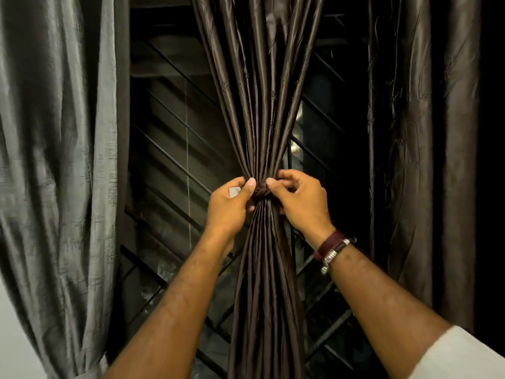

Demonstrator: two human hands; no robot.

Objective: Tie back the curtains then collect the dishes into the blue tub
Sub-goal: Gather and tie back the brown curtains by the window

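I see the left hand (232,199) and right hand (297,199) both pinching the tie-back (261,190) cinching the brown curtain (262,110) at centre; the band is mostly hidden by thumbs. No legible writing.

— Where does the one view sit?
— On the person's head, facing forward and a little down, close to a gathered brown curtain (259,119) at centre.
— What frames it?
— Both forearms rise from the near edge; a grey curtain (54,160) hangs left, another brown curtain (426,160) right, a dark barred window (169,138) behind.
— Any second view?
— None
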